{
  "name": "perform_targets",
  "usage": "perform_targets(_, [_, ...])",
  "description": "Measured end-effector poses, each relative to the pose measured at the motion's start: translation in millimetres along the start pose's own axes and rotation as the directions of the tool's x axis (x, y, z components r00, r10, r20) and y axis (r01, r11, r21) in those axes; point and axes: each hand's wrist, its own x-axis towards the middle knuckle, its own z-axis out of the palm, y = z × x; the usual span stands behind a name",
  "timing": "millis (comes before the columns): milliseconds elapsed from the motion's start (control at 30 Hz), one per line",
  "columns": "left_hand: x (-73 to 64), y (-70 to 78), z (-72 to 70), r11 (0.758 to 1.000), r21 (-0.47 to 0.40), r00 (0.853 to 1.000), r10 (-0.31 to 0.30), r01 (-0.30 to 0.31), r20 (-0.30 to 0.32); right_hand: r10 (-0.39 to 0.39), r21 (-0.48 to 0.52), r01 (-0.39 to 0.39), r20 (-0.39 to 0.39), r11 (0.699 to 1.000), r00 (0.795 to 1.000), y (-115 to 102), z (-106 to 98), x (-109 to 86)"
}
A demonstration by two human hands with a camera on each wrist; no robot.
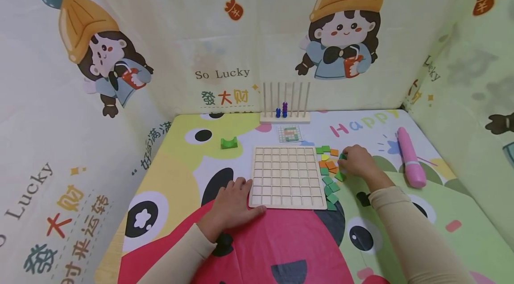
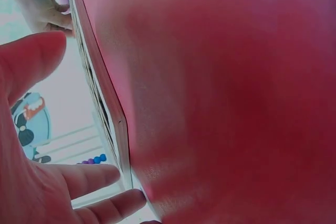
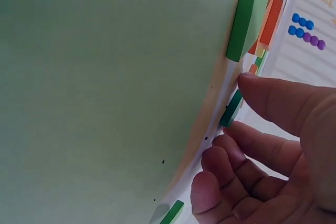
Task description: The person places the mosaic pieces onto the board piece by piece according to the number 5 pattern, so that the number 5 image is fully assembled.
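Note:
A square wooden grid board (image 1: pixel 286 178) lies on the printed tablecloth with its cells bare. My left hand (image 1: pixel 234 201) rests at its lower left corner, fingers spread along the left edge and thumb near the front edge. In the left wrist view, fingertips of the left hand (image 2: pixel 100 192) meet the board's side (image 2: pixel 107 98). To the right of the board, my right hand (image 1: pixel 358 161) pinches a dark green tile (image 3: pixel 232 108) between thumb and index finger, low over the cloth. Beside it lie several green tiles (image 1: pixel 331 187) and orange tiles (image 1: pixel 330 165), plus a yellow piece (image 1: pixel 325 157).
A pattern card (image 1: pixel 289 133) lies behind the board. Farther back stands a wooden peg rack (image 1: pixel 285 117) with blue and purple beads. A green curved block (image 1: pixel 229 143) sits at the back left, and a pink cylindrical object (image 1: pixel 411 157) lies at the right.

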Motion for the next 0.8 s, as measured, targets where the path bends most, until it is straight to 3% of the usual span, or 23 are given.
perform_targets(233, [1.2, 0.6, -0.5, 1.0, 0.016, 1.0, 0.008, -0.008, 0.006, 0.033, -0.011, -0.033, -0.01, 0.999, 0.999, -1.5, -1.5, 0.2])
perform_targets(567, [1.8, 3.8, -3.2, 0.996, 0.088, 1.0, 0.022, -0.023, 0.014, 0.094, 0.067, -0.095, 0.011, 0.993, 0.995, -3.1, -4.8, 2.8])
perform_targets(800, [2.1, 3.8, -0.8, 0.994, 0.106, 1.0, 0.006, -0.009, 0.028, 0.054, 0.109, -0.052, -0.011, 0.993, 0.998, -5.8, -1.4, 2.7])
